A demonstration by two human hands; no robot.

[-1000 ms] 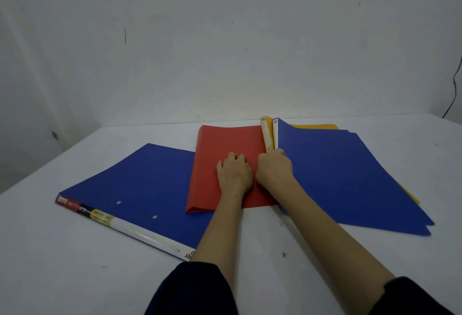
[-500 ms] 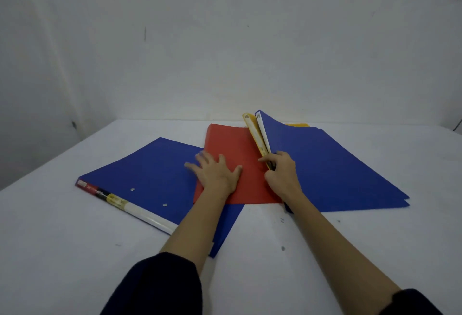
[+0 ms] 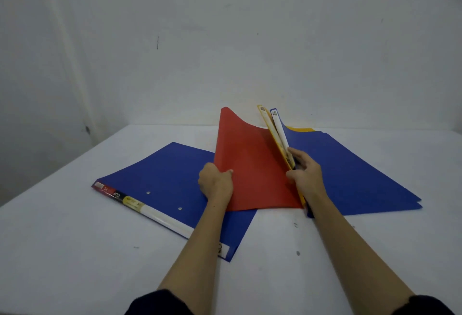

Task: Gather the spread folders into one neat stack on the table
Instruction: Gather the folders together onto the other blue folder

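Observation:
A red folder (image 3: 255,169) lies in the middle of the white table (image 3: 75,252), its left edge curled upward. My left hand (image 3: 216,183) grips that left edge. My right hand (image 3: 303,173) pinches the raised spines of a yellow folder (image 3: 271,129) and a blue folder (image 3: 350,172) that spreads flat to the right. Another blue folder (image 3: 160,174) with a white labelled spine lies flat at the left, partly under the red one. Only a yellow strip shows behind the right blue folder.
A pale wall (image 3: 225,39) rises right behind the table's far edge. The table's left edge runs diagonally at the left. Small dark specks (image 3: 298,253) mark the tabletop near my right forearm.
My left hand went from lying flat on the red folder to gripping its left edge, which now curls up. My right hand has raised the yellow and blue spines higher.

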